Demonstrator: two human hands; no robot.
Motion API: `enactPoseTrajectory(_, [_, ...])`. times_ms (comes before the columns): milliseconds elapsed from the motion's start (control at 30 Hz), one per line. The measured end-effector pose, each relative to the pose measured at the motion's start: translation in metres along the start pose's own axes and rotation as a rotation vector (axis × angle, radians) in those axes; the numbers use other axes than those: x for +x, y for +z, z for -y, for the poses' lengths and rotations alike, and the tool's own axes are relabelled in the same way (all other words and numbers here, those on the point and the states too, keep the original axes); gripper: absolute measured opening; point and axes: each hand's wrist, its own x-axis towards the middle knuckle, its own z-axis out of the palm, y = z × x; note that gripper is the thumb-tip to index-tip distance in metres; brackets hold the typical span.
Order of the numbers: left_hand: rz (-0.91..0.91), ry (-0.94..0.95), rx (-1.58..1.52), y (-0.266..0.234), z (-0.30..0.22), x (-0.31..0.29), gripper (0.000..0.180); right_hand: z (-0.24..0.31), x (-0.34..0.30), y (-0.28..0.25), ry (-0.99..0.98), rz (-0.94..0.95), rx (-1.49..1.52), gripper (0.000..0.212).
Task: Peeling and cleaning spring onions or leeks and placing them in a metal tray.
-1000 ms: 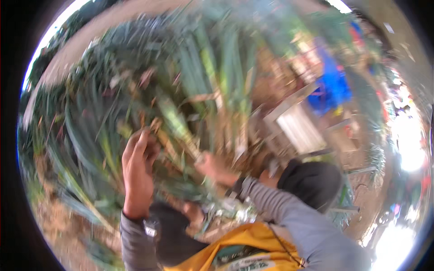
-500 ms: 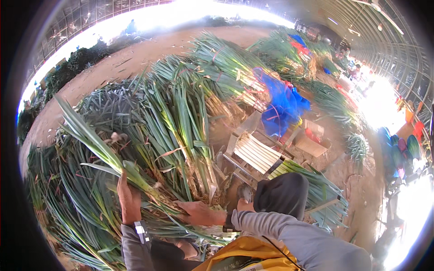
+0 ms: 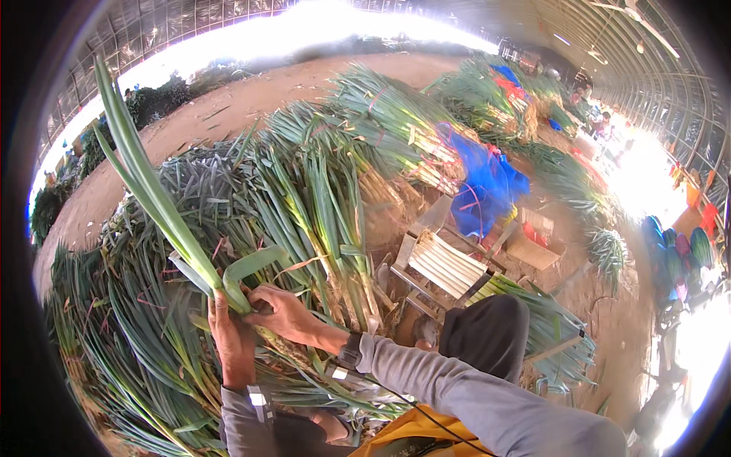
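My left hand (image 3: 231, 339) is closed around the shank of a long green onion (image 3: 164, 221), whose leaves point up and to the left. Beside it, my right hand (image 3: 288, 314) pinches an outer leaf (image 3: 255, 263) of the same onion. That leaf bends away from the shank in a loop. The root end runs down to the right below my hands, partly covered by them. Just beyond stand several unpeeled green onions (image 3: 327, 221) with brown, dirty lower ends. A large heap of green onions (image 3: 129, 320) spreads to the left and under my hands.
Right of my knee (image 3: 487, 335), a low frame (image 3: 415, 288) holds a row of white peeled stalks (image 3: 445, 263). Behind it lie a blue plastic sheet (image 3: 480, 190) and an open cardboard box (image 3: 533, 247). Tied onion bundles (image 3: 396, 114) lie farther back on the dirt floor.
The onion has swung more upright. My right hand has moved from the root end up next to my left hand and taken hold of an outer leaf, which now bends outward.
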Motion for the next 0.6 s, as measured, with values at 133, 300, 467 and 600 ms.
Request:
enactPoseTrajectory(133, [-0.037,0.010,-0.002,-0.010,-0.010,-0.001,0.038,0.010,0.008,0.006,0.034,0.091,0.198,0.027])
enactPoseTrajectory(300, [-0.222,-0.039,0.108,-0.017,-0.007,-0.003,0.031,0.004,-0.024,0.035,-0.113,0.061,-0.135,0.025])
enactPoseTrajectory(467, [-0.196,0.093,0.070,-0.035,-0.009,0.005,0.034,-0.011,-0.022,0.014,0.352,-0.020,0.303,0.026])
enactPoseTrajectory(600, [-0.244,0.105,0.097,-0.053,-0.016,0.002,0.035,-0.045,-0.095,-0.012,0.315,0.278,-0.183,0.034])
